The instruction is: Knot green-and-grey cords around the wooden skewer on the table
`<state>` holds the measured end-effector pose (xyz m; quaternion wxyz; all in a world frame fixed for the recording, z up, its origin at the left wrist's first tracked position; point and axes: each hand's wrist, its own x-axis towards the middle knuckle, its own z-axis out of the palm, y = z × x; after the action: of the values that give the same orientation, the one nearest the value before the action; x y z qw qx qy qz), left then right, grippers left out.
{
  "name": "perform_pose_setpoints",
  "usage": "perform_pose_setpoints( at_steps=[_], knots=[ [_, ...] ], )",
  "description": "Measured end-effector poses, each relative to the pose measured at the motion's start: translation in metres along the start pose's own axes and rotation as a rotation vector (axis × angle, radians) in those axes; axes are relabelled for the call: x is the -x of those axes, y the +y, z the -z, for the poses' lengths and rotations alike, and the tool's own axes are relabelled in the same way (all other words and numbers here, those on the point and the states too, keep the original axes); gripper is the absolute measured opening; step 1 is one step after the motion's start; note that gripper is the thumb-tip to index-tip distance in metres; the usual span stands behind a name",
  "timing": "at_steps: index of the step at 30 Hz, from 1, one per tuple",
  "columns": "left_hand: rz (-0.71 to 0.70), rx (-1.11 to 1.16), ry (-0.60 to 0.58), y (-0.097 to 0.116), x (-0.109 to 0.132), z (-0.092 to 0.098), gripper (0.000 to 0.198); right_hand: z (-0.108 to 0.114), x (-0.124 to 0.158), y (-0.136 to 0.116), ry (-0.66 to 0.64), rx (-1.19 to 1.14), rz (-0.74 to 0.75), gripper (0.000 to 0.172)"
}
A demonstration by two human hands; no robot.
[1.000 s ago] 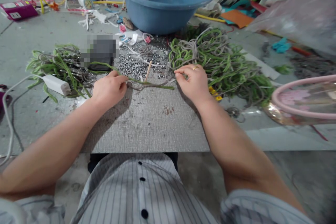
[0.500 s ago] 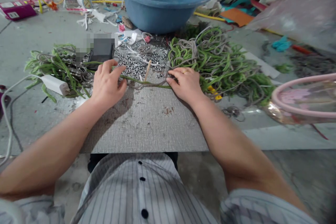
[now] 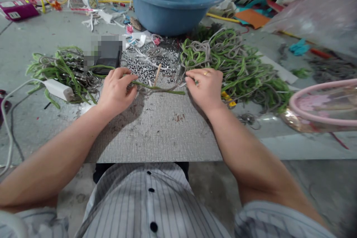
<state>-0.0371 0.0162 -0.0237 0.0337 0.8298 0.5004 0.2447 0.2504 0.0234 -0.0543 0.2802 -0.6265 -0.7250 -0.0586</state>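
Note:
My left hand (image 3: 118, 89) is closed with its fingers curled round a green and grey cord (image 3: 164, 90). From there the cord runs right across the table, and its green end lies loose just short of my right hand (image 3: 205, 87). The thumb and forefinger of that hand are drawn together; whether they pinch something is hidden, though a speck of green shows between the fingers. Behind the cord lie many small shiny metal beads (image 3: 139, 67) and a thin wooden stick (image 3: 157, 74). A heap of green and grey cords (image 3: 231, 55) rises beside my right hand.
A large blue basin (image 3: 175, 15) stands behind the beads. At left are another cord bundle (image 3: 61, 63), a black phone-like slab (image 3: 107, 55) and a white charger plug (image 3: 58, 90) with its cable. A clear bag with a pink handle (image 3: 320, 85) sits at right.
My right hand has moved a little to the right, off the cord's green end, which now shows free. My left hand has barely shifted and keeps the cord.

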Motion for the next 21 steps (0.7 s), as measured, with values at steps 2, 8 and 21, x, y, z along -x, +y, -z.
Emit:
perform_pose_setpoints(
  at_steps=[2, 8, 21],
  knots=[
    [-0.030, 0.015, 0.003, 0.001, 0.000, 0.001, 0.032, 0.008, 0.000, -0.004, 0.027, 0.021, 0.001, 0.030],
    [-0.071, 0.046, 0.006, 0.004, -0.001, 0.002, 0.032, 0.023, 0.000, -0.014, 0.043, 0.061, -0.007, 0.031],
    [-0.249, 0.265, -0.138, 0.032, 0.007, 0.012, 0.034, 0.045, 0.016, -0.051, -0.063, -0.183, 0.295, 0.021]
  ],
)
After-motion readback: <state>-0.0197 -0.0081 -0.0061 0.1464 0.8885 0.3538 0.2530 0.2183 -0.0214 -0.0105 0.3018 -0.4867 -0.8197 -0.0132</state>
